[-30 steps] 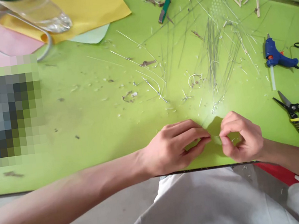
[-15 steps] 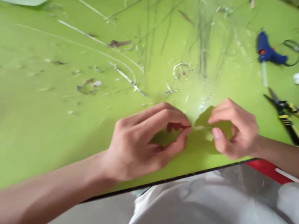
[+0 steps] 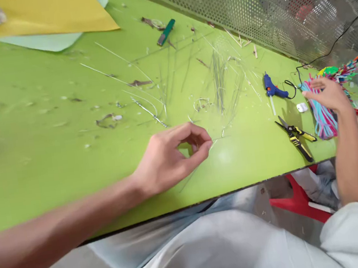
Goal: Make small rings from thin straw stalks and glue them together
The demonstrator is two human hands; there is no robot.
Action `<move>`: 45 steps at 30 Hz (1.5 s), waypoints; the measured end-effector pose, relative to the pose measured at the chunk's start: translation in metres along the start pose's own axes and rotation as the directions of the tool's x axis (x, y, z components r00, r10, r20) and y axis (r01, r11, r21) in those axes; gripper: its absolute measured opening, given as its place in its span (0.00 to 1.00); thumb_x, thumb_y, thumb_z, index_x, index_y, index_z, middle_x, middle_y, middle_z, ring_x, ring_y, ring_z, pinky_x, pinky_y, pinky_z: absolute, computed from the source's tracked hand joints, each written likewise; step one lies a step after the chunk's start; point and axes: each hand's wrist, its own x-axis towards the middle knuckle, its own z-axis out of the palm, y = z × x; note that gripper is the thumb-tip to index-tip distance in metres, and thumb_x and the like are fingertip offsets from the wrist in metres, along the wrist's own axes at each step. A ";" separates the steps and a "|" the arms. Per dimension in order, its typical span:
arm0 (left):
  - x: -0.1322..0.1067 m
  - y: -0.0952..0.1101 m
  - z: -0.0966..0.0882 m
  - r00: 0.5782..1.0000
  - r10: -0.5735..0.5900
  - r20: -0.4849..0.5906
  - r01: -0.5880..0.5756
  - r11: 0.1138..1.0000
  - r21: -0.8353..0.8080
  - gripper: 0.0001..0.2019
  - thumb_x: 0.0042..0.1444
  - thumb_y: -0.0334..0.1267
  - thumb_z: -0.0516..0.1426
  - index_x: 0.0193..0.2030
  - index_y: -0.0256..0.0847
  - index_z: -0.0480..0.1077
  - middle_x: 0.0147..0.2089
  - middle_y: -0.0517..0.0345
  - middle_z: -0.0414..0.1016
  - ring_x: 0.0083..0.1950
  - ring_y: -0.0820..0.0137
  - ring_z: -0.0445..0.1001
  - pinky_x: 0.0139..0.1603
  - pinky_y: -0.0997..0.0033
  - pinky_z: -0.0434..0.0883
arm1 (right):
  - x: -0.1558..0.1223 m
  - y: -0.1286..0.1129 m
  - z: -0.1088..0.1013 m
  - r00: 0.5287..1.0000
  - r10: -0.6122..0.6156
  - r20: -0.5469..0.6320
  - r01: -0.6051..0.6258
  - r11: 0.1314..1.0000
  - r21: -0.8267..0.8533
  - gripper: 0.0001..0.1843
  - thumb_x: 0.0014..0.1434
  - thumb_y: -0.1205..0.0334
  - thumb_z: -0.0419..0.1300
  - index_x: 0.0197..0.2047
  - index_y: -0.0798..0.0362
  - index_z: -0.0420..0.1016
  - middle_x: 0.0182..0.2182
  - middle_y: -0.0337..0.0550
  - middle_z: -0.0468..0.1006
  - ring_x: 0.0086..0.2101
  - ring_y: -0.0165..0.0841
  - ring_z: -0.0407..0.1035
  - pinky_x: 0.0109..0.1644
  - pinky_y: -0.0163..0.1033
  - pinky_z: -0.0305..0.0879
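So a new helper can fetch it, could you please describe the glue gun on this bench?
On the right of the green table, left of the blue and pink pipe cleaners, lies a blue hot glue gun. Its pale glue stick and black cord set it apart from the yellow-and-black snips just below.

The person's right hand (image 3: 327, 95) has left the work and moved well off to the right, where it now spreads open above a loose bundle of blue and pink strips (image 3: 321, 110). The left hand (image 3: 181, 151) alone now pinches the thin pale strand (image 3: 196, 167), and the view has swung right, showing more of a perforated grey metal screen (image 3: 249, 12).
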 end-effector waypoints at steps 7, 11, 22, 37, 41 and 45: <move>-0.001 0.001 0.001 0.999 0.023 0.044 -0.022 1.000 -0.020 0.05 0.62 0.39 0.65 0.36 0.42 0.77 0.31 0.59 0.81 0.30 0.71 0.78 0.35 0.71 0.75 | -0.127 0.029 0.020 0.908 -0.086 0.410 0.189 0.957 -0.218 0.36 0.49 0.47 0.77 0.57 0.55 0.79 0.55 0.60 0.84 0.50 0.51 0.81 0.50 0.49 0.76; -0.001 0.003 0.003 1.000 -0.011 0.005 0.011 0.995 -0.094 0.07 0.62 0.40 0.65 0.37 0.39 0.77 0.33 0.57 0.81 0.32 0.71 0.79 0.37 0.72 0.76 | -0.151 0.009 0.028 0.956 -0.073 0.284 0.213 0.837 -0.503 0.28 0.57 0.52 0.66 0.58 0.56 0.76 0.55 0.61 0.81 0.51 0.55 0.79 0.52 0.52 0.73; 0.008 -0.011 0.011 0.990 0.030 -0.140 -0.103 0.827 -0.552 0.14 0.77 0.49 0.58 0.46 0.44 0.59 0.30 0.66 0.75 0.24 0.77 0.73 0.24 0.80 0.72 | -0.140 -0.154 0.086 0.615 -0.721 -0.319 0.734 0.672 -0.104 0.26 0.59 0.62 0.65 0.60 0.50 0.69 0.46 0.52 0.82 0.45 0.49 0.77 0.52 0.53 0.76; -0.002 -0.013 0.006 0.996 0.037 0.083 -0.003 0.926 -0.377 0.12 0.79 0.47 0.55 0.47 0.42 0.60 0.34 0.61 0.75 0.27 0.78 0.72 0.28 0.78 0.72 | -0.137 -0.173 0.124 0.480 -0.784 -0.393 0.830 0.551 -0.086 0.18 0.59 0.61 0.64 0.53 0.54 0.74 0.37 0.50 0.86 0.35 0.44 0.79 0.41 0.46 0.75; -0.001 -0.010 0.004 0.995 0.034 0.091 -0.001 0.938 -0.345 0.13 0.78 0.48 0.55 0.46 0.42 0.62 0.34 0.60 0.75 0.27 0.77 0.72 0.29 0.78 0.71 | -0.141 -0.172 0.123 0.472 -0.789 -0.394 0.836 0.542 -0.083 0.16 0.58 0.62 0.65 0.50 0.55 0.75 0.34 0.49 0.85 0.32 0.42 0.79 0.36 0.43 0.73; 0.001 -0.009 0.004 0.994 0.062 0.085 -0.032 0.947 -0.319 0.11 0.78 0.45 0.55 0.46 0.41 0.62 0.34 0.59 0.76 0.27 0.77 0.72 0.30 0.77 0.72 | -0.143 -0.171 0.121 0.477 -0.794 -0.377 0.838 0.540 -0.078 0.16 0.58 0.63 0.64 0.50 0.54 0.75 0.34 0.47 0.85 0.32 0.41 0.80 0.36 0.43 0.73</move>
